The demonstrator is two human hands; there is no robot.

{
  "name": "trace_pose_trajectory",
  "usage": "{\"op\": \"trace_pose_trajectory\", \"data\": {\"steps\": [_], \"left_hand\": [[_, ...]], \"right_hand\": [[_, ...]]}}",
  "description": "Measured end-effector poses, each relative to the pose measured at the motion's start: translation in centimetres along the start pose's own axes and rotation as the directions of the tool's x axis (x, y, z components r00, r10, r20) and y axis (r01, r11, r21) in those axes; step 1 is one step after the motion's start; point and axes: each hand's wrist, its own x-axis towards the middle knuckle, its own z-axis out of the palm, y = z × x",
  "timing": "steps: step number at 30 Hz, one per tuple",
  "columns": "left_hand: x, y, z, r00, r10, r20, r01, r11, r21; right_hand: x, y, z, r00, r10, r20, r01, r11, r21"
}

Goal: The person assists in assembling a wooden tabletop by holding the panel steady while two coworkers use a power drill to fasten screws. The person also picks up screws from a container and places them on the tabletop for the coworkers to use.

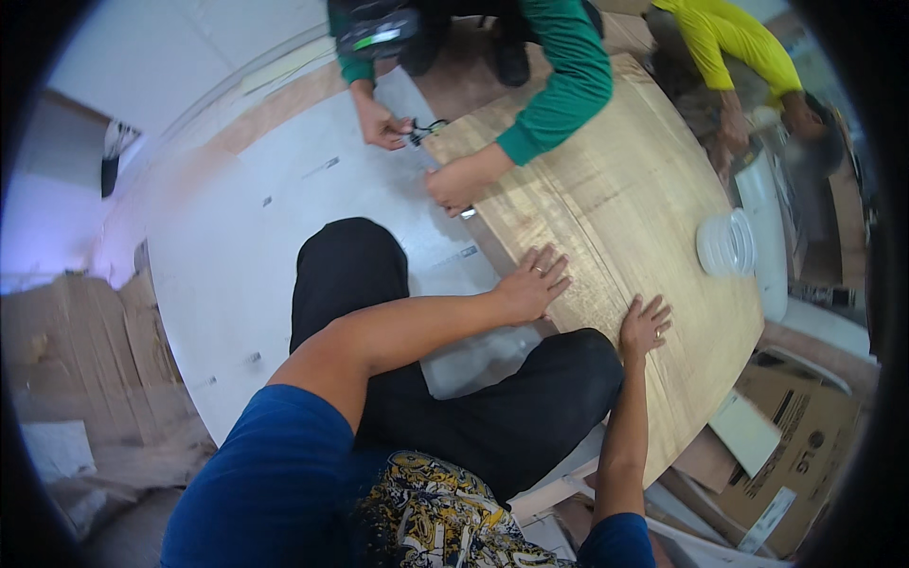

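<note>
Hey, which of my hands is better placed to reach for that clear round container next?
Probably your right hand: it rests on the wooden board nearer the clear round container, with only bare board between. Your left hand lies farther away.

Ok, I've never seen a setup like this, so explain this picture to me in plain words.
There is no machine here: a person works with two bare hands. The camera sits on the person's head and looks down, so left in the picture is their left; its wide lens bends straight edges. The dark trousers and blue sleeves are the wearer's own.

The left hand and right hand rest spread on a wooden board, holding nothing. A clear tub is near its right edge, and a white sheet spreads to its left.

Opposite, someone in green sleeves has fingers on a small dark thing, too unclear to name.
</note>
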Motion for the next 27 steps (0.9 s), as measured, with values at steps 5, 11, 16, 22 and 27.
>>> {"op": "trace_pose_trajectory", "data": {"steps": [5,11,16,22,27], "left_hand": [[0.3,0.2,-0.3,1.000,-0.029,0.001,0.029,1.000,0.011],[0.4,0.1,-0.9,0.998,-0.055,-0.001,0.055,0.998,-0.022],[0.4,0.4,-1.1,0.996,-0.064,-0.056,0.062,0.997,-0.049],[-0.1,0.2,-1.1,0.996,-0.030,-0.088,0.028,0.999,-0.034],[1.1,-0.1,0.7,0.995,-0.067,-0.070,0.065,0.998,-0.020]], "right_hand": [[1.3,0.2,-1.2,0.990,0.020,0.138,-0.019,1.000,-0.002],[-0.3,1.0,-1.3,0.972,-0.089,0.220,0.099,0.994,-0.038],[-1.0,2.3,0.0,0.971,-0.124,0.203,0.147,0.984,-0.104],[-3.0,1.8,0.8,0.994,-0.087,0.059,0.089,0.996,-0.018],[-2.4,-0.3,0.1,0.995,-0.101,-0.004,0.101,0.995,-0.021]]}}
